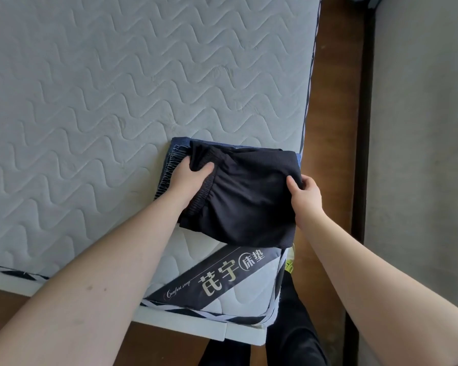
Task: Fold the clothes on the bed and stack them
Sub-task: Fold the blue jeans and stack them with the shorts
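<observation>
Fingers (205,167) of the left hand (189,178) curl over the left end of the folded black shorts (238,196), thumb on top by the gathered elastic waistband, pinching the cloth. On the other side, the right hand (306,195) pinches the right edge of the same garment, thumb on top and the rest tucked under it. Both hands hold the shorts at once, one at each end, so neither is nearer than the other; the long axis of the garment runs left to right between them.

In the head view the shorts sit over a folded dark blue garment (176,151), whose ribbed edge shows at the left and far sides. That small stack lies at the near right corner of the mattress (117,88), just beside its right edge and close to the branded corner label (222,276). The shorts look skewed on the blue piece below, their near part hanging toward the corner. The coming move, as I judge it, is to square them on the stack and let go.
</observation>
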A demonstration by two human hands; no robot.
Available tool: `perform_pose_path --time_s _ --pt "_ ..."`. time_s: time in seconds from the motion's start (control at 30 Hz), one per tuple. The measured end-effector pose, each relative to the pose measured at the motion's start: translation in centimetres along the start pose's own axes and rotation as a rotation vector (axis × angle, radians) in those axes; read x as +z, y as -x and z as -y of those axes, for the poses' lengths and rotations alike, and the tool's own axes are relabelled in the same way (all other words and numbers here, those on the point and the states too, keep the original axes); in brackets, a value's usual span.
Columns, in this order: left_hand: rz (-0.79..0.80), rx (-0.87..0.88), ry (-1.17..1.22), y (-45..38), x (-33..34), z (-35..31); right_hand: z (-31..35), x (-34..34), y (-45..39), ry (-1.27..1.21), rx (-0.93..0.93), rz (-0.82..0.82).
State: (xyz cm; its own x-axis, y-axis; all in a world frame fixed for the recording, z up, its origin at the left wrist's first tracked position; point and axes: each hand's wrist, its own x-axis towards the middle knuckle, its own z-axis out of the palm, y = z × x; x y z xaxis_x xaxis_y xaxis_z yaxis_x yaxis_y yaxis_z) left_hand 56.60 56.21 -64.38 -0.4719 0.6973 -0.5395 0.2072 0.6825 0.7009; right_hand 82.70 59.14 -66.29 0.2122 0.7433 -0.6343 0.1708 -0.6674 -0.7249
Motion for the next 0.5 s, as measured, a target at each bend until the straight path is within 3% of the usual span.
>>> perform_pose_path --time_s 0.2,0.37,0.5 --pt "-0.080 0.042 -0.199 -0.8 0.0 -0.2 0.1 0.3 -0.8 0.098 0.046 -0.040" --pt "-0.003 0.300 -0.317 -1.0 0.6 -0.9 1.7 0.9 -1.6 0.092 -0.029 0.029" --pt "0.060 0.327 -0.429 -2.4 -0.3 -0.9 2.9 1.5 -2.7 0.145 -0.029 0.088"
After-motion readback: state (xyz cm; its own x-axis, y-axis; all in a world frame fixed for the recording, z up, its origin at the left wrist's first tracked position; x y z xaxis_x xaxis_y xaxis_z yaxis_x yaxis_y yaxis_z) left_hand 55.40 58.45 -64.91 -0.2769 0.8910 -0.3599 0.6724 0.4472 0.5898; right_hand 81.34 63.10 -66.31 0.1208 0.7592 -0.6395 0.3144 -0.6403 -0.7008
